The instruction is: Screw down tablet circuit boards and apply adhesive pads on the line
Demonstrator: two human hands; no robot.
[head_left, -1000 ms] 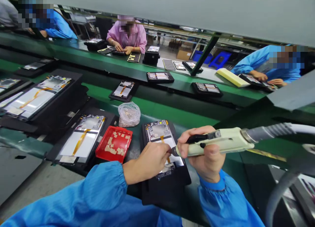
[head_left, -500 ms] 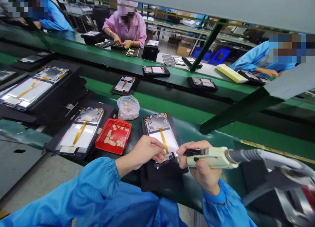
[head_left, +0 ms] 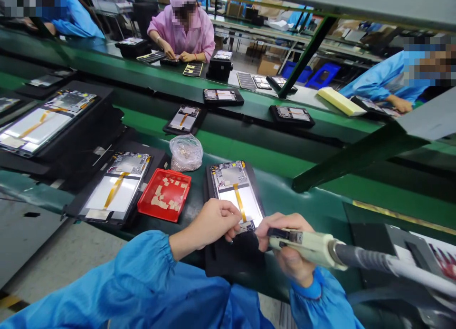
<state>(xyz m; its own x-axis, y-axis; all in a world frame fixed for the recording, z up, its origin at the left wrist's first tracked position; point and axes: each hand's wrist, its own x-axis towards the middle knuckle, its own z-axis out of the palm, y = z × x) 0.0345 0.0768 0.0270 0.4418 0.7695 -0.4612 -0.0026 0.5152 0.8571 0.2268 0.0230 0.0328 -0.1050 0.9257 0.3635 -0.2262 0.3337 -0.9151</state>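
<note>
An opened tablet [head_left: 235,192] with a circuit board, white battery and orange ribbon lies on black foam [head_left: 233,260] before me. Over its near left edge my left hand [head_left: 217,222] is closed in a pinch; whatever its fingertips hold is too small to make out. At the near right corner my right hand [head_left: 290,260] wraps round a cream hand tool [head_left: 313,246] with a black trigger and a thick grey hose. The tool's front end points left toward my left fingertips, and its tip is hidden by my right fingers.
To the left stand a red tray [head_left: 167,196] of small beige pieces, a clear bag [head_left: 185,153] of small parts and another opened tablet [head_left: 117,188] on foam. Several tablets lie beyond. A green post [head_left: 359,153] slants at right. A co-worker in pink [head_left: 188,34] sits opposite.
Both hands stay at the tablet's near edge with nearly the same grips. The tool's rear end and hose have dropped a little. The view has shifted slightly.
</note>
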